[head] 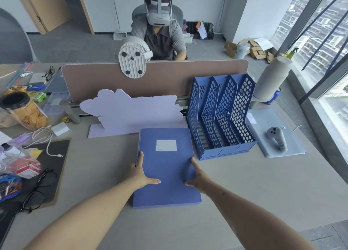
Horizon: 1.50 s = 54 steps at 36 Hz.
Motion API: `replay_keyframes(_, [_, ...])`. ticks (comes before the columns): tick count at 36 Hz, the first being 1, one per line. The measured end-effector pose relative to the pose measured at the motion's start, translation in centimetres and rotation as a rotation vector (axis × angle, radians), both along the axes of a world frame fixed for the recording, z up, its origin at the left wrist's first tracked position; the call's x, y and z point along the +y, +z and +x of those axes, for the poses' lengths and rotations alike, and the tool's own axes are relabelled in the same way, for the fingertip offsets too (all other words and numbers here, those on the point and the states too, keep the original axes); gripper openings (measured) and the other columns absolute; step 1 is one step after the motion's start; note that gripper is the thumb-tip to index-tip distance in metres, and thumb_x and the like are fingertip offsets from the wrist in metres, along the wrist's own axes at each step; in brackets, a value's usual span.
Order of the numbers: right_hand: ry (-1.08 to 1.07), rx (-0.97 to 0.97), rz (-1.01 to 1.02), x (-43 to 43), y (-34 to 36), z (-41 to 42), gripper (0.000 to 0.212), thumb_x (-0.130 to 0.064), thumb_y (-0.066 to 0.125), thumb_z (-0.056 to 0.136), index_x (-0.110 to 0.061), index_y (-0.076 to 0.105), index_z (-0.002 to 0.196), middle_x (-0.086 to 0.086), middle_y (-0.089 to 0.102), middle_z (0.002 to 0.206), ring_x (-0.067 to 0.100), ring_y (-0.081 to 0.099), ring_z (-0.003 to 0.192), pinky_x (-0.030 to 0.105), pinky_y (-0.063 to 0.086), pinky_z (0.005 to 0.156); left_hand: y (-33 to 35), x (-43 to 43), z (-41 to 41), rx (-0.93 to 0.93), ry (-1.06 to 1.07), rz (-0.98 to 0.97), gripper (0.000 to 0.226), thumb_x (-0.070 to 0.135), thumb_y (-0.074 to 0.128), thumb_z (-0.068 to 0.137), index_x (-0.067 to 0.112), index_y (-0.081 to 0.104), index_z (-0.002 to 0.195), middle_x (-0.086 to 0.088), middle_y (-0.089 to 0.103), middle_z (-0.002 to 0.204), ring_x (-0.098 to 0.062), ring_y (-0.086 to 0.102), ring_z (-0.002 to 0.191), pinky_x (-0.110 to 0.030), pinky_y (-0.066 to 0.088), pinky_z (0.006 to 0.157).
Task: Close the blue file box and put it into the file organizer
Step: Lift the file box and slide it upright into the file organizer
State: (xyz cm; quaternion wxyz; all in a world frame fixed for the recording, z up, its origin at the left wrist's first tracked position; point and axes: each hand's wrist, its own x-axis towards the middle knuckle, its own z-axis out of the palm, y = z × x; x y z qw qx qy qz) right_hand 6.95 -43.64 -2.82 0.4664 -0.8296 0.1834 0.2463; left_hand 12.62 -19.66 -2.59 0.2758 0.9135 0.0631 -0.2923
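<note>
I can read no word or number from here. The white rectangular paper label (166, 145) on the flat blue plastic file box (169, 176) bears only a faint line of print at its lower left, too small to make out. A dark handwritten mark on the handle of the grey plastic handheld controller (277, 138) is too blurred for me to tell

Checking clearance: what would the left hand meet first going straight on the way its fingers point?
Probably the flat base of the lilac cutout board, just past the far corner of the blue file box; depth unclear.
</note>
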Motion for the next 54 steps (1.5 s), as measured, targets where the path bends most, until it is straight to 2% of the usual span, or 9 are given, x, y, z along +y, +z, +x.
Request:
replay_keyframes(3, [-0.184,-0.058,0.162,1.3,-0.5,-0.4,0.097,0.003,0.061,0.086,-0.032,0.000,0.153,-0.005,0.028,0.146,0.014,0.047,0.084,0.018,0.042,0.055,0.0,0.4,-0.6,-0.014,0.090,-0.084,0.144,0.042,0.092,0.059,0.046,-0.020,0.149,-0.016,0.006,0.163,-0.030,0.035,0.143,-0.037,0.043,0.097])
replay_keyframes(9, [-0.315,-0.021,0.135,3.8,-0.1,-0.8,0.077,-0.027,0.060,0.093,-0.028,0.012,0.153,0.004,0.024,0.157,0.025,0.035,0.137,0.034,0.036,0.104,0.2,3.3,-2.8,-0.051,0.191,-0.233,0.146,0.033,0.096,0.054,0.048,-0.012,0.151,-0.018,0.002,0.164,-0.027,0.019,0.150,-0.043,0.032,0.111])
replay_keyframes(16, [-0.318,-0.290,0.015,5.2,4.8,0.9,0.052,-0.024,0.060,0.092,-0.021,0.041,0.140,0.006,0.042,0.127,0.024,0.047,0.124,0.035,0.037,0.107,3.3,4.3,-3.0,-0.254,0.262,-0.414,0.143,0.022,0.097,0.056,0.042,-0.006,0.154,-0.009,0.016,0.158,-0.023,0.022,0.145,-0.040,0.035,0.104])
replay_keyframes(25, [-0.358,-0.573,0.111,2.5,14.8,2.8,0.013,-0.033,0.045,0.098,-0.028,0.037,0.107,0.000,0.052,0.104,0.018,0.051,0.085,0.028,0.040,0.071,11.0,2.0,0.8,-0.497,0.123,-0.532,0.145,0.026,0.097,0.054,0.042,-0.007,0.153,-0.002,0.018,0.158,-0.017,0.021,0.145,-0.037,0.031,0.108])
replay_keyframes(30, [-0.319,-0.613,0.086,-1.6,18.7,3.0,0.022,-0.061,0.045,0.081,-0.043,0.035,0.089,0.010,0.060,0.116,0.023,0.055,0.079,0.051,0.051,0.078,14.0,-0.9,2.5,-0.551,0.036,-0.601,0.145,0.024,0.097,0.055,0.038,-0.007,0.155,-0.002,0.018,0.159,-0.017,0.019,0.147,-0.039,0.029,0.111])
replay_keyframes(35, [-0.370,-0.655,0.017,-4.7,23.9,0.8,0.038,-0.032,0.052,0.096,-0.022,0.033,0.127,-0.004,0.052,0.103,0.014,0.054,0.067,0.025,0.051,0.051,15.4,-5.1,3.3,-0.543,-0.063,-0.692,0.143,0.019,0.097,0.056,0.033,-0.005,0.155,0.006,0.010,0.163,-0.014,0.012,0.149,-0.035,0.023,0.114])
replay_keyframes(40, [-0.364,-0.510,-0.116,-9.2,27.0,-2.2,0.051,-0.028,0.067,0.088,-0.027,0.037,0.130,0.003,0.055,0.105,0.020,0.057,0.083,0.050,0.055,0.080,15.4,-10.0,2.4,-0.477,-0.212,-0.746,0.146,0.017,0.096,0.057,0.033,-0.012,0.154,0.023,0.002,0.152,0.000,0.009,0.139,-0.033,0.022,0.116])
replay_keyframes(49, [-0.430,-0.352,-0.299,-12.0,27.5,-6.5,0.054,-0.038,0.074,0.058,-0.038,0.041,0.101,-0.004,0.054,0.091,0.036,0.066,0.091,0.060,0.059,0.070,12.2,-16.7,1.3,-0.417,-0.450,-0.704,0.150,0.077,0.080,0.041,0.044,-0.016,0.151,0.015,-0.004,0.164,-0.006,0.011,0.148,-0.043,0.027,0.120])
replay_keyframes(54, [-0.429,-0.456,-0.450,-11.0,26.3,-7.1,0.057,-0.042,0.072,0.063,-0.032,0.036,0.105,0.007,0.063,0.095,0.027,0.061,0.079,0.041,0.055,0.069,15.3,-20.8,1.3,-0.478,-0.338,-0.784,0.120,0.088,0.061,0.055,0.028,0.023,0.153,0.005,0.031,0.156,-0.019,0.032,0.144,-0.038,0.031,0.116])
